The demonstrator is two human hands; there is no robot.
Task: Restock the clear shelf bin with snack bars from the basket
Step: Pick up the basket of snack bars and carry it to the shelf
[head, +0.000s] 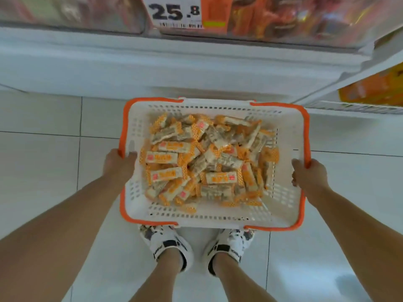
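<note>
Shoes (168, 247) stood on white tiles beneath the basket (290, 136). Left hand (118, 164) and right hand (309, 176) curled their fingers over its orange rims; snack bars (205, 162) filled it. Beyond, clear shelf bin (294, 18) sat beside a price tag (176, 13).

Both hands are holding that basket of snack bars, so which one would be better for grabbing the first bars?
Probably the left hand: its fingers curl inside the orange-rimmed white plastic basket, beside the orange-and-white wrapped snack bars. The right hand grips outside.
</note>
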